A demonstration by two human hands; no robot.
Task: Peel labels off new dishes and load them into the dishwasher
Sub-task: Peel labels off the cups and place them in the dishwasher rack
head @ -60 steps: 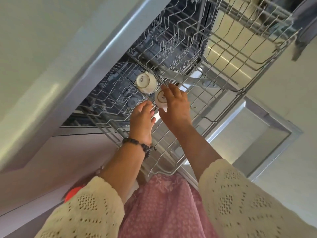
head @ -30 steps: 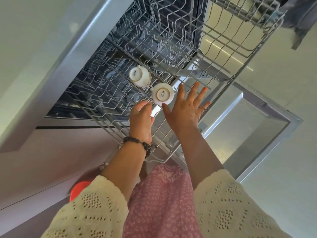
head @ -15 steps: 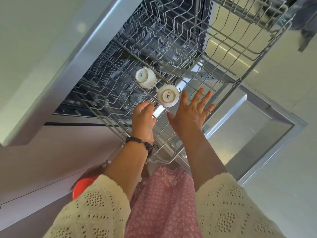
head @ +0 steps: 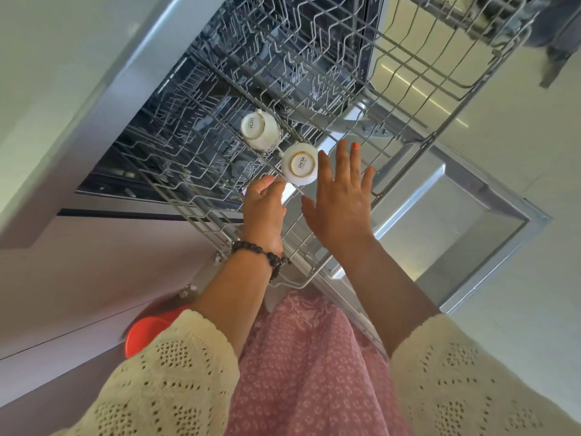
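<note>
Head view. Two white cups, upside down in the pulled-out wire rack (head: 201, 196): far cup (head: 258, 129), near cup (head: 299, 164). Near cup lies just beyond the right hand (head: 341, 202), beside its forefinger; fingers spread, holding nothing. Left hand (head: 264, 209): fingers loosely bent over the rack wires, grip not discernible. Right hand nearer. Dishwasher door (head: 446, 234) open below; pale floor; red object (head: 147, 333) at the cabinet.

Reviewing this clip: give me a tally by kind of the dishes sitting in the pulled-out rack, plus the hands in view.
White cups, upside down in the rack: 2, the far cup and the near cup
Hands: 2, the left hand with curled fingers and the right hand spread open
Total: 4
</note>
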